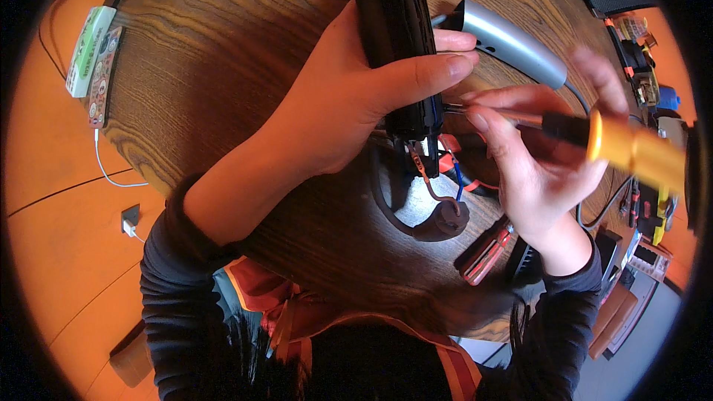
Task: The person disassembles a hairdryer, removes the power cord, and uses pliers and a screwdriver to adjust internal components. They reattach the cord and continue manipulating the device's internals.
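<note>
My left hand (356,100) wraps round a black tubular appliance body (394,22), its thumb across the front. From the lower end of the body hang bare wires (423,167), one of them blue, and a black cord with a thick sleeve (442,226). My right hand (531,156) grips a screwdriver with a yellow handle (639,152). Its shaft points left, with the tip at the right side of the black body; whether the tip sits in a screw I cannot see. The handle and the upper fingers are smeared by motion.
A silver-grey curved shell (512,41) lies beyond my hands. Near my right wrist rests a red-handled screwdriver (486,252); red-and-black handled tools are partly hidden behind the wires. A power strip (104,78) and green-white box (88,52) are at the table's left edge.
</note>
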The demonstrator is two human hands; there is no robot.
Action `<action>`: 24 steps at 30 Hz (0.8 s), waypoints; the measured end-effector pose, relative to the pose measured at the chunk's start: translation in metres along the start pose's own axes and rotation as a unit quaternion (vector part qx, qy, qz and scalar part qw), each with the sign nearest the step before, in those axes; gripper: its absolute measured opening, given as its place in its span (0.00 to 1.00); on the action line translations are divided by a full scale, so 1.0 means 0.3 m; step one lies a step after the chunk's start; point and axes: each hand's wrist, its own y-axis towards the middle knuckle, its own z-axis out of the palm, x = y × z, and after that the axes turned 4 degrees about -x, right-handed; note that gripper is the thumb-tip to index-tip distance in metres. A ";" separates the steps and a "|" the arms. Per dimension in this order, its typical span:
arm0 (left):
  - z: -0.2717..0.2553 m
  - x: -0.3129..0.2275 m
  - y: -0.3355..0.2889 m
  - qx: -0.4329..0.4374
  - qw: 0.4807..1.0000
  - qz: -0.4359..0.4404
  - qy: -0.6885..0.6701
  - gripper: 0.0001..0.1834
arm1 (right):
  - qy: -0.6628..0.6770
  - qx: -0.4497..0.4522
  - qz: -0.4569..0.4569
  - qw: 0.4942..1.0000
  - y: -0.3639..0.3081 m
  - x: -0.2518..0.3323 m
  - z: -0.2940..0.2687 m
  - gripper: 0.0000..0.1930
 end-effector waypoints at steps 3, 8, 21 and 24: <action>0.000 -0.002 0.004 0.007 1.000 -0.017 -0.018 0.25 | 0.003 -0.056 0.031 0.998 0.016 -0.003 0.014 0.40; -0.005 0.000 0.009 -0.040 0.997 -0.045 -0.057 0.20 | 0.049 0.020 0.064 0.997 0.042 -0.016 0.014 0.15; -0.021 -0.015 0.021 -0.014 1.000 0.018 -0.020 0.14 | -0.052 0.004 -0.034 0.998 0.028 -0.034 0.030 0.10; -0.011 -0.012 0.017 -0.033 0.999 0.021 -0.036 0.11 | -0.044 -0.038 -0.018 0.998 0.023 -0.044 0.042 0.12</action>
